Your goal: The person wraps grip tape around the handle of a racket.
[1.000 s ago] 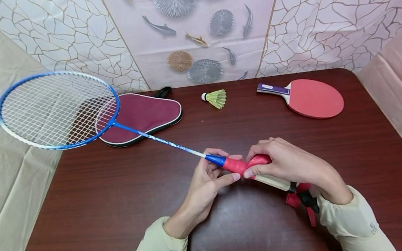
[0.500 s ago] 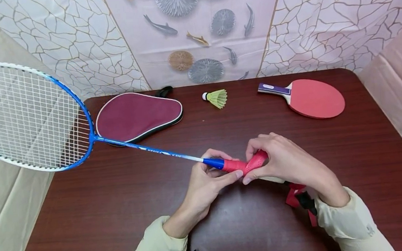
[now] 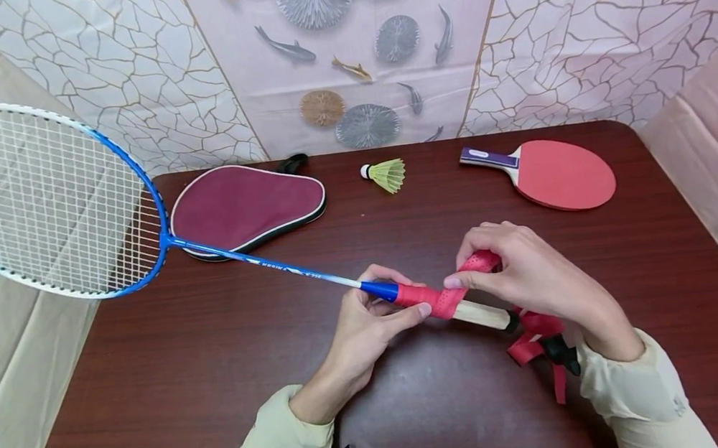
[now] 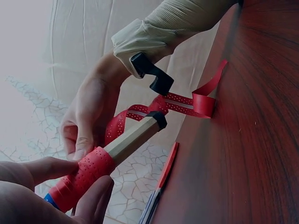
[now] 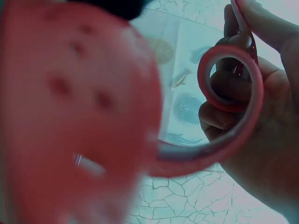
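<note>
A blue and white badminton racket (image 3: 272, 265) extends to the left, its strung head partly out of the head view. My left hand (image 3: 360, 339) grips the upper handle between thumb and fingers, over red perforated grip tape (image 3: 413, 296) wound there. Below the wrap, the bare pale handle (image 3: 481, 314) ends in a dark cap. Between thumb and fingers, my right hand (image 3: 526, 276) pinches the tape just off the handle, pulling up a curved strip. In the right wrist view, the loose tape (image 5: 84, 107) loops close to the camera, blurred; its tail hangs beneath the right wrist.
At the back of the brown table (image 3: 218, 382) lie a maroon paddle case (image 3: 240, 203), a yellow shuttlecock (image 3: 385, 176) and a red table tennis paddle (image 3: 562, 174). A patterned cloth (image 3: 355, 51) hangs behind the table.
The racket head has swung left and toward me as the racket turned. My right hand has lifted up and right with the tape, showing the bare handle again. My left hand stays nearly in place.
</note>
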Demonstrator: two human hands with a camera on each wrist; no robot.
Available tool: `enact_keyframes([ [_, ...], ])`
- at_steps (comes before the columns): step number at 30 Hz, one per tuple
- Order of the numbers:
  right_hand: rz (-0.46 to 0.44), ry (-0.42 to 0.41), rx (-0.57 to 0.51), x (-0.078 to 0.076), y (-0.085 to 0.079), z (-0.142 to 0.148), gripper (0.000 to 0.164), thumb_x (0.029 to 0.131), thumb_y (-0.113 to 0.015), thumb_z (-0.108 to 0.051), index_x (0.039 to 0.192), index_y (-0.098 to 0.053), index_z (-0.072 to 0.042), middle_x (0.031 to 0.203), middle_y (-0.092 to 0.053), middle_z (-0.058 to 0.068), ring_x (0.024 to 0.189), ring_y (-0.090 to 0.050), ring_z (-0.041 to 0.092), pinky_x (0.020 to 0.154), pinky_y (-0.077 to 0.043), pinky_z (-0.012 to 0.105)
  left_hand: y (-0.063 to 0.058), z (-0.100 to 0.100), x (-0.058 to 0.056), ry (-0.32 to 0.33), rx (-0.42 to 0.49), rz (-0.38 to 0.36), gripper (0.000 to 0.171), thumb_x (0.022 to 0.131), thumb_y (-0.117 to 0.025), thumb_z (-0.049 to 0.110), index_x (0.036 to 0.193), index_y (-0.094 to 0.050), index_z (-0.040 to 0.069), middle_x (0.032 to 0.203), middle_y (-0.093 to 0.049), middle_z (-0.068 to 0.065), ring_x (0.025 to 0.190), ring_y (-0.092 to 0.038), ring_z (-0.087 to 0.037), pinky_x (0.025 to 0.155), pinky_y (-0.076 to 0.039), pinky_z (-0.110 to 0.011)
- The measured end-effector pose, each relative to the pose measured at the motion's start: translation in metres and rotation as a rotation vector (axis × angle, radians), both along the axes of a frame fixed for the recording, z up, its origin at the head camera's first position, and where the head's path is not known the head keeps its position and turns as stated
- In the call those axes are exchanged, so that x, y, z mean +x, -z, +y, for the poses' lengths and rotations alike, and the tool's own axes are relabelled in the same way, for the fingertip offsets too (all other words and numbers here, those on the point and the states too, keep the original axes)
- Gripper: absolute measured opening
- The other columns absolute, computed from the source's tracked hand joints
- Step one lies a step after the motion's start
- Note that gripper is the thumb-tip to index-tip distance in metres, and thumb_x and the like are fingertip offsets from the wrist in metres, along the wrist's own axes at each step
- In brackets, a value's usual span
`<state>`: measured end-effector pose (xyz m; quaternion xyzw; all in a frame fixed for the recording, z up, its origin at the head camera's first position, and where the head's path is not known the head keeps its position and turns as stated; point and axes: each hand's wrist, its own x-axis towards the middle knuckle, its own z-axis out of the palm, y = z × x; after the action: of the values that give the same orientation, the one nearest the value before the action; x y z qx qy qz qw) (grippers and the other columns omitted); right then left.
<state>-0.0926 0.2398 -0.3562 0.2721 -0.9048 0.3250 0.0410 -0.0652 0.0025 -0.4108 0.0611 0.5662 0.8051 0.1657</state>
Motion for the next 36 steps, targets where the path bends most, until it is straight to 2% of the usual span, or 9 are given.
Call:
enact_keyframes([
  [10,-0.013,-0.006,0.032,-0.004,0.007,-0.004,0.023,0.077,-0.085,-0.03,0.082,-0.062,-0.029,0.07,-0.05,-0.013,0.068,-0.045,0.01,0.059,-0.038,0.027,-0.002,0.0,0.002,0.077,0.039,0.074,0.04,0.08,-0.077,-0.003,0.112,-0.054,0.003,0.112,-0.069,-0.016,0.106,-0.065,-0.033,0.085,-0.055,-0.036],
  [18,-0.046,-0.028,-0.015,-0.003,0.009,-0.008,0.023,0.08,-0.083,-0.026,0.083,-0.061,-0.027,0.069,-0.049,-0.011,0.066,-0.046,0.01,0.056,-0.039,0.026,0.0,0.001,0.002,0.042,0.135,0.087,0.036,0.081,-0.073,-0.009,0.111,-0.054,0.001,0.113,-0.068,-0.02,0.112,-0.061,-0.036,0.087,-0.052,-0.032],
  [25,-0.189,-0.048,-0.072,-0.003,0.01,-0.009,0.018,0.085,-0.078,-0.026,0.086,-0.061,-0.024,0.065,-0.049,-0.009,0.058,-0.046,0.011,0.051,-0.038,0.025,0.0,0.003,0.002,0.024,0.176,0.128,0.039,0.082,-0.07,-0.013,0.111,-0.048,0.0,0.115,-0.067,-0.023,0.115,-0.059,-0.038,0.085,-0.052,-0.03],
  [30,-0.231,-0.101,-0.043,-0.002,0.011,-0.008,0.008,0.091,-0.072,-0.021,0.092,-0.066,-0.026,0.076,-0.06,-0.012,0.067,-0.054,0.009,0.058,-0.045,0.025,-0.001,0.0,-0.001,0.042,0.191,0.141,0.044,0.082,-0.068,-0.015,0.111,-0.041,0.004,0.118,-0.065,-0.023,0.118,-0.057,-0.038,0.089,-0.05,-0.031],
  [33,-0.23,-0.153,-0.004,-0.002,0.011,-0.007,0.01,0.094,-0.068,-0.017,0.096,-0.07,-0.027,0.085,-0.064,-0.016,0.074,-0.058,0.007,0.064,-0.048,0.025,-0.001,-0.001,-0.002,0.055,0.204,0.141,0.044,0.081,-0.066,-0.018,0.111,-0.04,0.003,0.12,-0.063,-0.024,0.12,-0.054,-0.037,0.091,-0.049,-0.032],
  [36,-0.214,-0.189,0.029,-0.002,0.01,-0.006,0.008,0.095,-0.067,-0.021,0.097,-0.071,-0.028,0.09,-0.064,-0.018,0.08,-0.058,0.005,0.069,-0.048,0.024,-0.001,0.0,-0.002,0.077,0.226,0.141,0.048,0.078,-0.063,-0.022,0.114,-0.039,0.0,0.124,-0.059,-0.025,0.122,-0.051,-0.038,0.093,-0.049,-0.032],
])
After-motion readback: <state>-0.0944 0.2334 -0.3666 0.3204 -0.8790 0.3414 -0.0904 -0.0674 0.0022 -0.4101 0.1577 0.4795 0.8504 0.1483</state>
